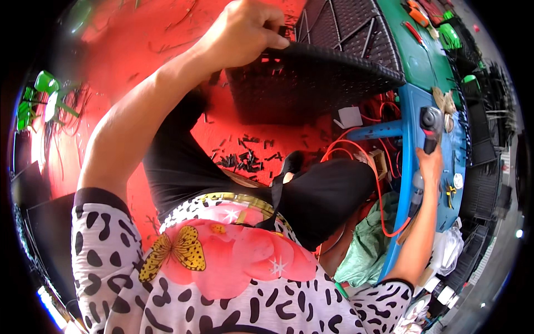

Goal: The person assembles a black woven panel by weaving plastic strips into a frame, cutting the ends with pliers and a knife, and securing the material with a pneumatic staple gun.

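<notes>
My left hand (242, 34) grips the top edge of a black woven wicker piece (311, 72), with the thumb on the near side and the fingers folded over. The piece tilts above the red floor, in front of my knees; its far parts run out of the picture. My right hand (431, 164) is at the blue table on the right, closed round the dark handle of a grey and black power tool (431, 119). Beside that wrist lies a second grey tool (417, 189), near the end of an orange hose (380, 192).
Black scraps (245, 160) litter the red floor (206, 136). A blue table (410, 108) adjoins a green surface (414, 61) carrying a red-handled tool (413, 32). Yellow pliers (449, 192) rest at the table's far side. A green sack (367, 245) hangs below. Green chairs (47, 83) stand left.
</notes>
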### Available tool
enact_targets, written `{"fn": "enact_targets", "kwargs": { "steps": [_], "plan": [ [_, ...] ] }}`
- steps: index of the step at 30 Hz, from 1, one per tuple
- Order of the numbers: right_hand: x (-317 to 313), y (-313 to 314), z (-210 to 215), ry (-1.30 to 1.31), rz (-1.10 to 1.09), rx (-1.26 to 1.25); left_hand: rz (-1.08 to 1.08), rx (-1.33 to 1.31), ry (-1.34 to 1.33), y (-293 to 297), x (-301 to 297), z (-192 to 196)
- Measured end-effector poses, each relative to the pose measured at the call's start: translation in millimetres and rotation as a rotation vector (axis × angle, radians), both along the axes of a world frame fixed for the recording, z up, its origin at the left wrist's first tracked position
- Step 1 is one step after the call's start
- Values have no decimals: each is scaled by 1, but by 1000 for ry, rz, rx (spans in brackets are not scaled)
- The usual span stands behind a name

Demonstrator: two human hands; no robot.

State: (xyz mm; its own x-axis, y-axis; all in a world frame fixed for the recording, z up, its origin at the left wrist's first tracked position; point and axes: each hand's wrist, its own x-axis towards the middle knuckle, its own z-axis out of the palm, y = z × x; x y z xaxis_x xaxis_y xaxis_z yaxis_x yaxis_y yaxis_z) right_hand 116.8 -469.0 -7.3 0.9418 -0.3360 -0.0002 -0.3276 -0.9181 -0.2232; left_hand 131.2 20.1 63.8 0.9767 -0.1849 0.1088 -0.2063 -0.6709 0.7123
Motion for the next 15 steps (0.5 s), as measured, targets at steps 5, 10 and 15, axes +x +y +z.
{"fn": "enact_targets", "kwargs": {
  "steps": [5, 10, 15],
  "plan": [
    [-60, 60, 34, -264, 187, 18, -12, -75, -82, 10, -5, -7],
    [-82, 148, 37, -456, 914, -117, -8, -22, -160, 22, -4, -17],
    [-77, 227, 37, -383, 1209, -107, 7, -35, -157, 27, 3, -24]
  ]
}}
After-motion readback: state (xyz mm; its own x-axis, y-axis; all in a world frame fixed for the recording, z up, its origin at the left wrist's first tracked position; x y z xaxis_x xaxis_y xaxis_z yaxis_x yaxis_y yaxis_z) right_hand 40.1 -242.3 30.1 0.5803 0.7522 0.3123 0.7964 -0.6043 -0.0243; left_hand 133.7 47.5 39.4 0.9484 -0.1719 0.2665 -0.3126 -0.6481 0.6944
